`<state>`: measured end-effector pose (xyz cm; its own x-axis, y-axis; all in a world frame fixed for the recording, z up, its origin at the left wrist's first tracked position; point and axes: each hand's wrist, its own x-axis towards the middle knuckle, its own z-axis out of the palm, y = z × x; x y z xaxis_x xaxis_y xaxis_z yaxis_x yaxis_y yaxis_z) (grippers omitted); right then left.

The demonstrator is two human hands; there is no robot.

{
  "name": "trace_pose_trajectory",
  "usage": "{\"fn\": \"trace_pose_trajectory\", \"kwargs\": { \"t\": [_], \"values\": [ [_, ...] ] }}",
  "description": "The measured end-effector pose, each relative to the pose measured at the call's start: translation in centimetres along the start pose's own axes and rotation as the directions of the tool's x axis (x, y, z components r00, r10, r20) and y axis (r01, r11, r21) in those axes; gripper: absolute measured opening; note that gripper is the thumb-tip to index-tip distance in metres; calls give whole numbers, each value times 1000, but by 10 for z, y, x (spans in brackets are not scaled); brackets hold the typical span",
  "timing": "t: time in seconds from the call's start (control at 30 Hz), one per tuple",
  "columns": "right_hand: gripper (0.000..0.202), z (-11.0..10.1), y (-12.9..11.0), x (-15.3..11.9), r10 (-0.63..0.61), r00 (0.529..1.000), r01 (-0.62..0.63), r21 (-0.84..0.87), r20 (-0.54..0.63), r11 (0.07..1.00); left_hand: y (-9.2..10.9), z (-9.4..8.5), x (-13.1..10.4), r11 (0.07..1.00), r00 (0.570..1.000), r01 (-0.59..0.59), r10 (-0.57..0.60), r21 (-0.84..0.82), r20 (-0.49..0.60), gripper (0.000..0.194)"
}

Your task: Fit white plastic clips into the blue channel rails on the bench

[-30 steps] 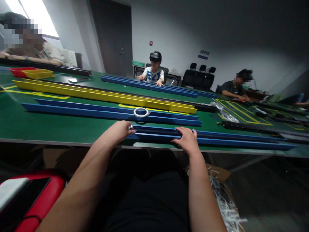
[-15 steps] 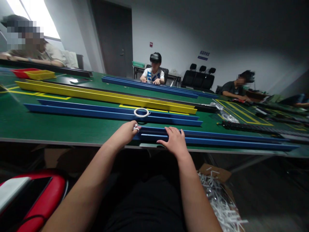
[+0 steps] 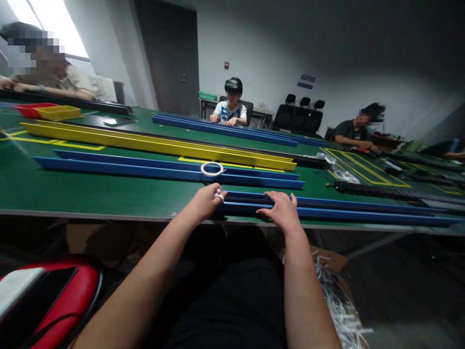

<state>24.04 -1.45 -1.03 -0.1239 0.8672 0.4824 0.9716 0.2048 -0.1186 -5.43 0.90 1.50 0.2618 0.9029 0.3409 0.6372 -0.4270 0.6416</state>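
A long blue channel (image 3: 348, 214) lies along the near edge of the table. My left hand (image 3: 206, 202) is closed at its left end, which the fingers hide. Small white bits, too small to name, show at those fingertips. My right hand (image 3: 282, 209) straddles the same channel farther right, thumb at the near wall and fingers over the far wall, gripping it. Just beyond my left hand, a white ring-shaped roll (image 3: 212, 169) rests on a second blue channel (image 3: 145, 169).
A yellow channel (image 3: 156, 144) lies behind the blue ones. Red (image 3: 32, 110) and yellow trays (image 3: 60, 113) stand at far left. Black strips (image 3: 370, 189) and clear plastic (image 3: 339, 169) lie right. Below is a box of white strips (image 3: 341, 300); a red seat (image 3: 72, 291) is at left. Several people sit around.
Both my hands have shifted to the right, and the near blue channel has slid right with them. The white roll and the other channels stay in place.
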Motion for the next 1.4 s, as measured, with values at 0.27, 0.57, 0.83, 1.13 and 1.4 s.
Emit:
{"fn": "trace_pose_trajectory", "kwargs": {
  "t": [0.27,0.57,0.83,1.13,1.4],
  "values": [
    [62,-5,16,0,85,989,-84,-16,118,996,9,2,-1,996,995,87,-87,-7,-44,15],
    [65,3,-37,-1,81,983,-74,-46,167,996,-9,-24,-8,962,977,210,-199,175,-82,17],
    [64,16,-74,-2,1,994,4,-42,106,999,-31,-41,-17,954,977,189,-207,234,54,38],
    [63,15,-71,-2,4,996,-1,-33,90,999,-27,-36,-12,944,966,224,-248,242,72,26],
    [64,15,-72,-2,3,997,0,-32,83,999,-24,-39,-14,944,966,260,-254,204,-55,38]
  ]
}}
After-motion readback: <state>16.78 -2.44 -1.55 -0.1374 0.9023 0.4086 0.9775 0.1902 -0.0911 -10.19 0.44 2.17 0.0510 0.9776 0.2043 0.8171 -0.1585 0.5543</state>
